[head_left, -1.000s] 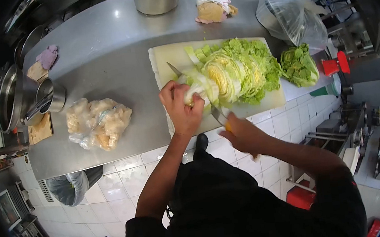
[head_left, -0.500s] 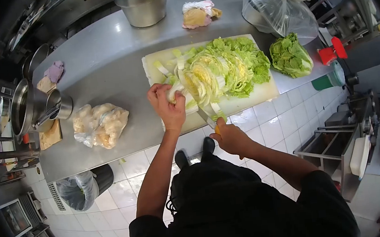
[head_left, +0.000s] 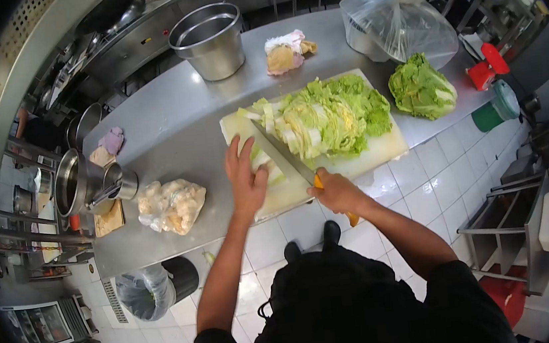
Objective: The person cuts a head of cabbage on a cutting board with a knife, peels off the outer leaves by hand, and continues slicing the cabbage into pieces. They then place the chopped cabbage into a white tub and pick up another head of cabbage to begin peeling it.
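Observation:
My left hand [head_left: 246,180] rests on the left part of the white cutting board [head_left: 388,143], fingers apart, beside some pale cabbage pieces [head_left: 265,162]. My right hand [head_left: 338,193] is closed around the yellow handle of a large knife [head_left: 284,156]. The wide blade lies slantwise over the board, between my left hand and a heap of sliced cabbage [head_left: 329,117]. To the right of the board sits a whole leafy cabbage [head_left: 421,89].
A bag of pale pieces [head_left: 172,205] lies on the steel table [head_left: 179,151]. Behind are a steel pot [head_left: 208,48], cloths [head_left: 287,53] and a plastic-covered container [head_left: 399,24]. A red scale [head_left: 488,67] stands right. A pale green piece [head_left: 209,257] shows near the lined bin [head_left: 146,289].
My left hand has let go of the cabbage's white stem end and opened. The knife has moved up and left onto the board. The view has shifted, showing more of the back.

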Demonstrator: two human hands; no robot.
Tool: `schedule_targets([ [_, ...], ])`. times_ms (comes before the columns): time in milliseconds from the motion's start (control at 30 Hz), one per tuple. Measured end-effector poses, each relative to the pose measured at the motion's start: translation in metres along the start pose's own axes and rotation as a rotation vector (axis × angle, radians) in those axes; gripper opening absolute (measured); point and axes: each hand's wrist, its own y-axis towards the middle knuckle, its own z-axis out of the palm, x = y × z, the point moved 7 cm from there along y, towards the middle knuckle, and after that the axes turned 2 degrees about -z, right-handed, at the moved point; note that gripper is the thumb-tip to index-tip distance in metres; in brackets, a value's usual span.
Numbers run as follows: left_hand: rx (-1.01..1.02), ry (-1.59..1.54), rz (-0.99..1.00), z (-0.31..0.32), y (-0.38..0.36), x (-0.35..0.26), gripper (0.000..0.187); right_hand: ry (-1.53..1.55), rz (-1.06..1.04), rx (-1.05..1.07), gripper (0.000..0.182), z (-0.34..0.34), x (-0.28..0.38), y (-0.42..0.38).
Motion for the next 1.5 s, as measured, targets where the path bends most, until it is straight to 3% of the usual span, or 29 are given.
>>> schedule_targets([
  [100,0.529,-0.135,0.050,0.012,0.012,0.024,0.048,0.128,0.077,0.098,0.041,0.002,0.005,-0.021],
  [133,0.574,-0.318,-0.214,0.007,0.016,0.022,0.039,0.132,0.062,0.087,0.040,-0.005,0.011,-0.019],
  [233,0.382,-0.142,-0.260,-0.007,0.012,0.026,0.035,0.090,0.056,0.076,0.040,-0.019,0.029,-0.035],
  [333,0.154,0.084,-0.181,-0.012,-0.005,0.019,0.032,0.019,-0.017,-0.025,0.040,-0.026,0.029,-0.039],
  [733,-0.302,0.014,-0.215,0.010,-0.016,0.020,0.017,-0.167,-0.041,-0.035,0.042,-0.014,0.063,-0.076],
  [900,-0.271,0.047,-0.242,0.011,-0.020,0.018,0.017,-0.204,-0.029,-0.004,0.044,-0.004,0.061,-0.069],
  [1000,-0.298,0.131,-0.140,0.034,-0.029,0.047,0.018,-0.197,0.018,0.022,0.041,0.003,0.063,-0.058],
  [1033,-0.276,0.042,-0.176,0.025,-0.026,0.040,0.019,-0.198,-0.060,0.008,0.044,0.010,0.050,-0.050],
  [1067,-0.348,0.013,-0.160,0.018,-0.020,0.031,0.019,-0.103,0.043,0.093,0.045,0.004,0.063,-0.055],
  [1100,-0.329,-0.012,-0.181,0.017,-0.019,0.030,0.018,-0.176,-0.047,0.064,0.044,0.007,0.060,-0.050],
  [1233,-0.320,0.037,-0.134,0.017,-0.017,0.019,0.016,-0.144,-0.085,0.038,0.041,0.006,0.066,-0.056],
  [1333,-0.289,0.043,-0.119,0.016,-0.020,0.013,0.016,-0.001,0.161,0.222,0.041,0.001,0.079,-0.060],
  [1433,-0.307,-0.009,-0.153,0.017,-0.017,0.016,0.016,-0.021,0.100,0.151,0.042,0.020,0.055,-0.042],
  [1467,-0.308,-0.008,-0.146,0.018,-0.016,0.018,0.016,-0.057,-0.071,0.053,0.042,0.036,0.031,-0.022],
  [1500,-0.304,-0.007,-0.138,0.019,-0.016,0.018,0.016,-0.049,-0.072,0.050,0.040,0.039,0.028,-0.020],
])
